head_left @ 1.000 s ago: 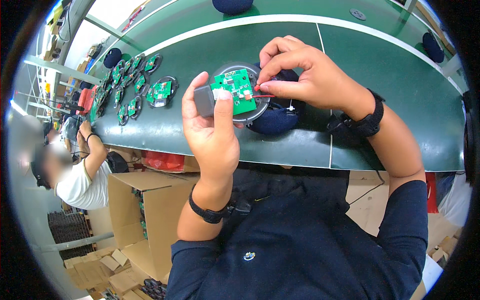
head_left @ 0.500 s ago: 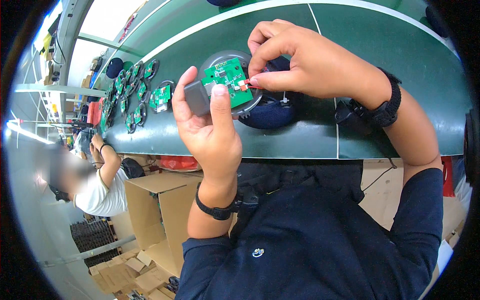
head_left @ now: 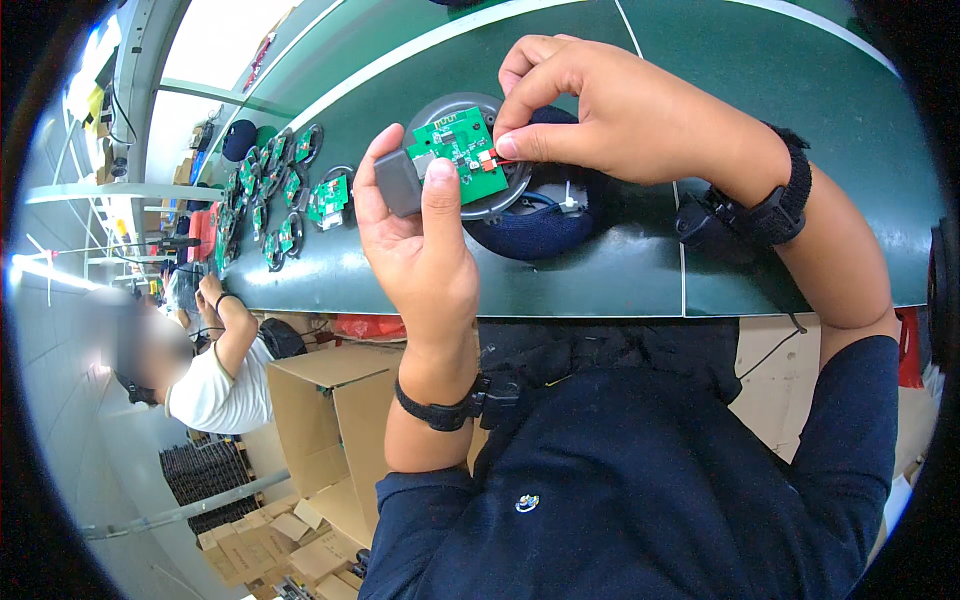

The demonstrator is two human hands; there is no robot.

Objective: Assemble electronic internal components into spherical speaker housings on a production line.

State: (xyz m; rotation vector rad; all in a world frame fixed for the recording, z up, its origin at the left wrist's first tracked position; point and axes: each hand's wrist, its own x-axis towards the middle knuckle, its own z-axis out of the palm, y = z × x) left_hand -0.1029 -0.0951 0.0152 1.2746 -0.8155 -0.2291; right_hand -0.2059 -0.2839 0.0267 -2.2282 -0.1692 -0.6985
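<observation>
Green circuit board [head_left: 455, 150]: held above the surface [head_left: 635, 280], set on the grey round housing [head_left: 517, 183], with a grey block [head_left: 398, 182] at its left.
Red lead [head_left: 490, 161]: meets the board's right edge; skewed force or a sharp tug could bend contacts or strain the wire.
Right hand [head_left: 620, 112]: thumb and forefinger pinched on the lead, hiding part of it, so misalignment might go unnoticed.
Left hand [head_left: 420, 260]: clamped around housing and block; a slipping thumb could let the board twist.
Dark blue fabric shell [head_left: 535, 236]: partly behind the housing; its white connector [head_left: 572, 200] could snag.
</observation>
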